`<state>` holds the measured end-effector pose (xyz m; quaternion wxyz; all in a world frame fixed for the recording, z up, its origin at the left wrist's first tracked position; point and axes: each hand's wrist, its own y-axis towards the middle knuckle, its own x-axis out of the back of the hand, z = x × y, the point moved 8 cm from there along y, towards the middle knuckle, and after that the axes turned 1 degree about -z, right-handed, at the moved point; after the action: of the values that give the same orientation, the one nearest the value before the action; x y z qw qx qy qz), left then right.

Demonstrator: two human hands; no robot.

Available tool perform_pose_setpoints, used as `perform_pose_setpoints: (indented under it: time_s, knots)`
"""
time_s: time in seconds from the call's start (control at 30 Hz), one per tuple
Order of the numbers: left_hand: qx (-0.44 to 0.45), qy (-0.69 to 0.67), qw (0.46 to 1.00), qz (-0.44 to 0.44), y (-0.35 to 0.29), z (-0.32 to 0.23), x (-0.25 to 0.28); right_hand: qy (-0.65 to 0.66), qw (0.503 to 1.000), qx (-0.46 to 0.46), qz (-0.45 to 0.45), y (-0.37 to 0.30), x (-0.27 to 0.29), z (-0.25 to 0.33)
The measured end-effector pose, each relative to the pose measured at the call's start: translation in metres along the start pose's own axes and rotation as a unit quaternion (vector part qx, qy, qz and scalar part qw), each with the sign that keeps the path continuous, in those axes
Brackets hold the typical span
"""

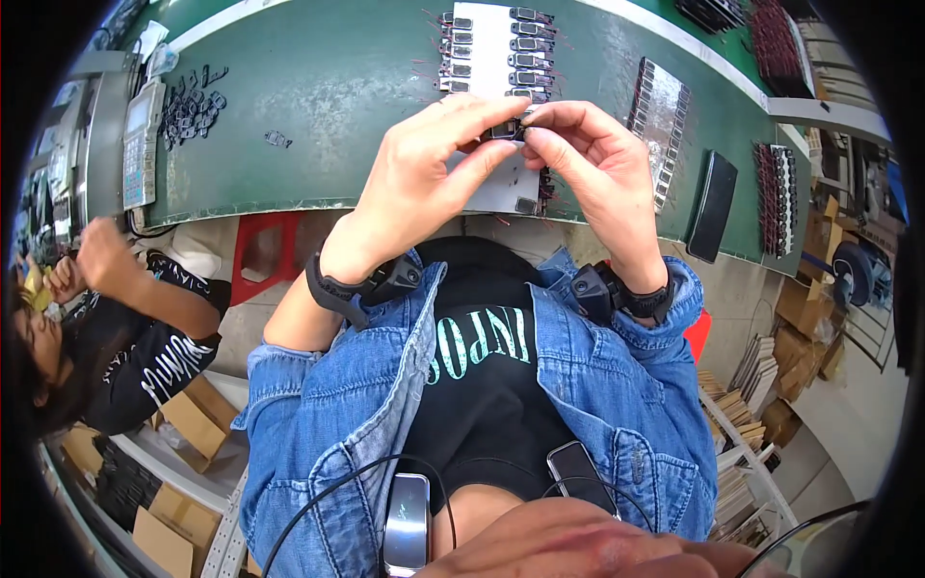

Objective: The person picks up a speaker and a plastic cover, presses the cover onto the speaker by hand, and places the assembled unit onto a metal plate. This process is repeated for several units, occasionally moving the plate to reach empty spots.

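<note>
My left grip (424,159) pinches a small black part (505,128) between thumb and fingers, and my right grip (609,166) has thumb and forefinger closed on its right end, fingertips nearly meeting. I hold the part raised over the green counter (328,101), above a white board (489,58) that runs from near the far edge to the near edge. My hands hide the middle of that board; beyond them, black-framed pieces (529,44) with thin red wires line both its sides. One dark square piece (525,205) lies on the board at the counter's near edge.

Toward the counter's left end lies a loose heap of black pieces (193,114), with a single piece (277,139) apart from it, to its right. A pale keypad device (141,144) stands along the left edge. To my right, a pale strip (663,101) carries more pieces along its sides. A flat black tray (712,206) reaches the near edge, and a red-wired row of pieces (777,197) sits by the near right corner. Beyond the left end, a co-worker's hand (106,255) is raised.
</note>
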<state>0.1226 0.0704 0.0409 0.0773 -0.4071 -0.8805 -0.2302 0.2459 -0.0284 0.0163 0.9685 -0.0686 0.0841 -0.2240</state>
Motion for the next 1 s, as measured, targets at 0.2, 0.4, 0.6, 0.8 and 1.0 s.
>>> perform_pose_setpoints:
  time_s: [0.2,0.4,0.6,0.8,1.0]
  knots:
    - [0.162,-0.144,0.976,-0.015,-0.017,0.027,-0.004,-0.156,0.98,0.119,-0.044,-0.004,0.006,0.009]
    - [0.15,-0.118,0.981,-0.017,-0.015,0.023,-0.002,-0.274,0.944,0.18,-0.042,-0.006,-0.005,0.033]
    - [0.141,-0.089,0.986,0.002,-0.014,0.015,-0.005,-0.277,0.949,0.152,-0.01,-0.004,-0.007,0.028]
    - [0.136,-0.104,0.985,0.019,-0.011,0.009,-0.007,-0.148,0.984,0.093,0.033,0.004,0.004,0.015]
    - [0.15,-0.116,0.981,0.036,-0.013,0.009,-0.01,0.001,0.995,0.002,0.097,0.008,0.0,0.004]
